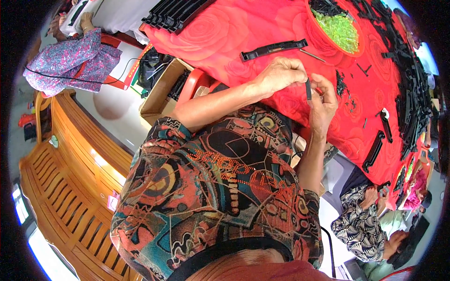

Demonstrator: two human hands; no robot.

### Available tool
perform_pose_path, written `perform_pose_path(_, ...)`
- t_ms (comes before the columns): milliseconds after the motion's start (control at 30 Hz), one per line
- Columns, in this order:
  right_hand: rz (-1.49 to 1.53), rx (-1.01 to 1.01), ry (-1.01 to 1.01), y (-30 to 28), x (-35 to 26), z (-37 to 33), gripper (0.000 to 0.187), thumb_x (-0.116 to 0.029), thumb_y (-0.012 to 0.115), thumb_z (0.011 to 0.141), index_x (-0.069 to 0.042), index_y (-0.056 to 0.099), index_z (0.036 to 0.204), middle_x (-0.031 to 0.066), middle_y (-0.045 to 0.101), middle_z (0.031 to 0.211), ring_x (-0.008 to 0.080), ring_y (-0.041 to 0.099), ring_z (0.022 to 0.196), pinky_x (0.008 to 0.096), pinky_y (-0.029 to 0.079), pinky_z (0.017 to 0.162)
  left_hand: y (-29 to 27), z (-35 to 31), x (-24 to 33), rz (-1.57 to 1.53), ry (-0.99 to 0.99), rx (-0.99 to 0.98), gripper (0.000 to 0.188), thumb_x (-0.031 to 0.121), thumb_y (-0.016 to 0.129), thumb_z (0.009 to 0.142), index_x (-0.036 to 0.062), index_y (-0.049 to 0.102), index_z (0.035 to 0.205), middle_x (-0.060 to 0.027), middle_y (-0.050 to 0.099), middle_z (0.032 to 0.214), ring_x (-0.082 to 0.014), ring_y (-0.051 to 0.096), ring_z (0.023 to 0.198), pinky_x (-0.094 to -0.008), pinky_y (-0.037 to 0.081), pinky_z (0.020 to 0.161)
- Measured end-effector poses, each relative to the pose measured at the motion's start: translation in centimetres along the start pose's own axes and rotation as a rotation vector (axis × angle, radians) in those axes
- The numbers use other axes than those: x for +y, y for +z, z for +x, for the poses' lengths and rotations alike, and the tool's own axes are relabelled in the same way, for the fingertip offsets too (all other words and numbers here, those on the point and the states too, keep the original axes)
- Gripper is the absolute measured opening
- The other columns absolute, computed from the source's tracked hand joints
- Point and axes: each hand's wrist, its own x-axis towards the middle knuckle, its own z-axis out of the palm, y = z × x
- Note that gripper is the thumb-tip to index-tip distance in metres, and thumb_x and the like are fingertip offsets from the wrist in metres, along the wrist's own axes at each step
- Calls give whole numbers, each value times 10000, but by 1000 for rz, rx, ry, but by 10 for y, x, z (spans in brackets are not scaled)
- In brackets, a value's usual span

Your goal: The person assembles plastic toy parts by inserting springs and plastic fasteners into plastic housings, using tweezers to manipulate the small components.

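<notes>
Above the red rose-patterned tablecloth (206,35), both my hands meet over a small black plastic strip (308,88). My left hand (281,76) is closed in a pinch at the strip's upper end. The fingers and thumb of my right hand (323,100) are bent around the strip's lower part. Just beyond my left hand lies a long black plastic frame (274,48), with a thin rod-like tool (312,56) beside it. Small black scraps (344,86) are scattered to the right of my right hand.
An orange-red basin (362,44) holds small green pieces and black parts. Black plastic parts (410,98) are heaped along the right; long ones (173,14) are lined up far left. Left of me are a red chair (193,84), cardboard box (147,105) and wooden bench (70,182). Other people sit at both sides.
</notes>
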Motion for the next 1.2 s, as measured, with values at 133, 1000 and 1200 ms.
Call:
perform_pose_path(133, 199, -33, 69, -3, -10, -7, 243, 9, 541, 807, -24, 583, 1044, 4, 531, 880, 57, 479, 699, 186, 381, 615, 4, -1, -4, 61, 279, 109, 88, 51, 589, 791, 27, 580, 706, 52, 494, 630, -28, 445, 627, -207, 383, 565)
perform_pose_path(1000, 98, 146, 95, 7, -23, -10, 74, -79, 576, 855, -16, 611, 873, -44, 482, 615, 12, 362, 521, 168, 266, 460, 5, -7, 3, 37, 175, 81, 119, 94, 625, 796, -6, 630, 732, -11, 603, 658, -59, 526, 593, -229, 441, 537)
perform_pose_path(1200, 285, 63, -2, 5, -14, -6, 161, -68, 591, 846, -13, 608, 996, -17, 531, 749, 10, 366, 532, 162, 263, 448, 0, -8, 3, -187, -120, -25, 148, 156, 587, 834, 32, 641, 772, -44, 636, 692, -89, 572, 578, -205, 461, 541)
